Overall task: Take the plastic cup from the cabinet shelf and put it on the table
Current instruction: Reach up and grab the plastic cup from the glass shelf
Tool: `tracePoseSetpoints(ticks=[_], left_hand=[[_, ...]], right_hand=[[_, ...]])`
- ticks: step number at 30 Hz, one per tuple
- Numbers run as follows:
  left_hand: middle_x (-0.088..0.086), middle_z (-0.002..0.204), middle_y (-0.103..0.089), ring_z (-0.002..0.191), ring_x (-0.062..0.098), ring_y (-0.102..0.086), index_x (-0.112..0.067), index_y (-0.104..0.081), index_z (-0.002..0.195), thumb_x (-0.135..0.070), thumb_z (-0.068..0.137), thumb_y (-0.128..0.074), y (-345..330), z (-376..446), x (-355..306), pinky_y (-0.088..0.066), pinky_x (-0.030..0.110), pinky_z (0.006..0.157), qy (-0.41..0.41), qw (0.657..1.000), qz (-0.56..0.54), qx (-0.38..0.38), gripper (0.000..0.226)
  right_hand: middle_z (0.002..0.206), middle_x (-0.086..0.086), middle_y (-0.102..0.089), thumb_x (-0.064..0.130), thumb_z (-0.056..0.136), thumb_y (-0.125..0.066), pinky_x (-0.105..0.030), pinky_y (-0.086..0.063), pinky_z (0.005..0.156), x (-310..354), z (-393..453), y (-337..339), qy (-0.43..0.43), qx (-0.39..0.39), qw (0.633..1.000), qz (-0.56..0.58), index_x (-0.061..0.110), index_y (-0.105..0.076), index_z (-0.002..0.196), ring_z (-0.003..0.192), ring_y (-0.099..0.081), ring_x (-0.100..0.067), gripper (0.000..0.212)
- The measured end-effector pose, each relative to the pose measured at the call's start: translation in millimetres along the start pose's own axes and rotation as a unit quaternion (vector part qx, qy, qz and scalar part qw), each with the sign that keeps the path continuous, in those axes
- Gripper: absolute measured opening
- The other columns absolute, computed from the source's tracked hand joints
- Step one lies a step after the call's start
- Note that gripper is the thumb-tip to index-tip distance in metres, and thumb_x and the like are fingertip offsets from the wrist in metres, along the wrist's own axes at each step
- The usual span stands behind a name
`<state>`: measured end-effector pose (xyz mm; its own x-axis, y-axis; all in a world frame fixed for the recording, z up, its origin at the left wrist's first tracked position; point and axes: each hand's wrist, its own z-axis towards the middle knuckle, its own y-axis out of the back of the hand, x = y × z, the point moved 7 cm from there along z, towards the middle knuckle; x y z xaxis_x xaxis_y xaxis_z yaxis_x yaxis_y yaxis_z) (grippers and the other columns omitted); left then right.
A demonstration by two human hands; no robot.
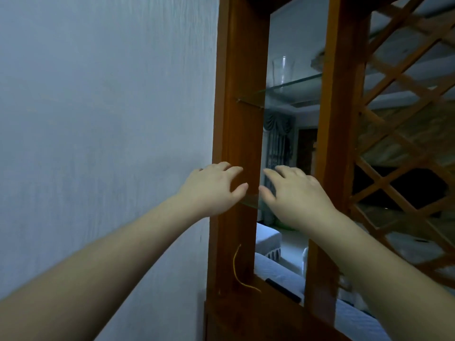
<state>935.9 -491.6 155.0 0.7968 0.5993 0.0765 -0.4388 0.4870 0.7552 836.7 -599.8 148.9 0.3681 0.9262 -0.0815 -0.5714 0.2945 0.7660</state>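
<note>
Plastic cup (283, 71): clear, upright, standing on the upper glass shelf (293, 86) of the wooden cabinet (240, 119), near that shelf's left end, close to the left upright. Untouched; well above both hands, with the full height of the compartment between it and them.

Left hand (214, 189): bare, palm turned away from the camera, fingers spread and loose, holding nothing. It lies in front of the cabinet's left upright, level with the lower glass shelf (251, 201), the thumb pointing right toward the other hand.

Right hand (294, 196): bare, likewise loose and spread, holding nothing. It sits in the opening between the two uprights, just over the front edge of the lower glass shelf; whether it touches the glass cannot be told. Its fingertips are near the left thumb but apart from it.

Cabinet: reddish-brown wood, open through to a room behind. To the right of the second upright (341, 107) stands a diagonal wooden lattice (403, 134).

Yellow cord (237, 269): thin, hanging down the lower left upright, its end curling onto the sill.

Wall (105, 119): pale, plain, left of the cabinet.
</note>
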Motion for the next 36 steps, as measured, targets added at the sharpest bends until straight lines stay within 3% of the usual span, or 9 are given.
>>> tracePoseSetpoints(ticks=[8, 15, 28, 32, 36], left_hand=[[0.001, 0.150, -0.044, 0.132, 0.023, -0.045, -0.031, -0.036, 0.143, -0.062, 0.091, -0.033, -23, 89, 58, -0.044, 0.044, 0.100, -0.080, 0.993, -0.072, -0.047, 0.061], [0.000, 0.151, -0.041, 0.133, 0.023, -0.044, -0.034, -0.033, 0.143, -0.063, 0.089, -0.036, -28, 163, 87, -0.044, 0.043, 0.098, -0.118, 0.980, -0.139, -0.074, 0.062], [0.004, 0.147, -0.046, 0.128, 0.022, -0.047, -0.028, -0.033, 0.144, -0.051, 0.093, -0.044, 2, 261, 57, -0.044, 0.037, 0.095, -0.164, 0.952, -0.210, -0.153, 0.058], [0.005, 0.146, -0.047, 0.128, 0.023, -0.047, -0.027, -0.033, 0.144, -0.048, 0.093, -0.047, 18, 285, 49, -0.044, 0.046, 0.102, -0.152, 0.941, -0.243, -0.182, 0.057], [0.003, 0.147, -0.045, 0.124, 0.022, -0.051, -0.027, -0.031, 0.146, -0.043, 0.093, -0.054, 14, 305, 48, -0.049, 0.033, 0.092, -0.139, 0.913, -0.352, -0.153, 0.060]], right_hand=[[0.153, -0.006, -0.035, 0.049, 0.099, -0.030, -0.047, -0.030, 0.107, 16, 101, -13, -0.040, -0.044, 0.998, -0.017, 0.024, -0.026, 0.149, 0.138, -0.031, -0.028, 0.057], [0.151, -0.008, -0.038, 0.048, 0.096, -0.038, -0.048, -0.034, 0.106, -14, 176, 8, -0.087, -0.096, 0.991, 0.024, 0.028, -0.029, 0.148, 0.135, -0.037, -0.028, 0.056], [0.142, -0.011, -0.047, 0.048, 0.095, -0.042, -0.047, -0.040, 0.096, -55, 262, 66, -0.069, -0.142, 0.975, -0.156, 0.023, -0.034, 0.144, 0.124, -0.046, -0.031, 0.056], [0.134, -0.014, -0.051, 0.043, 0.095, -0.046, -0.041, -0.042, 0.088, -69, 275, 95, -0.054, -0.196, 0.973, -0.105, 0.019, -0.039, 0.141, 0.117, -0.051, -0.031, 0.053], [0.140, -0.015, -0.046, 0.042, 0.093, -0.053, -0.033, -0.044, 0.080, -88, 295, 113, -0.080, -0.247, 0.966, -0.012, 0.018, -0.031, 0.145, 0.114, -0.054, -0.029, 0.061]])
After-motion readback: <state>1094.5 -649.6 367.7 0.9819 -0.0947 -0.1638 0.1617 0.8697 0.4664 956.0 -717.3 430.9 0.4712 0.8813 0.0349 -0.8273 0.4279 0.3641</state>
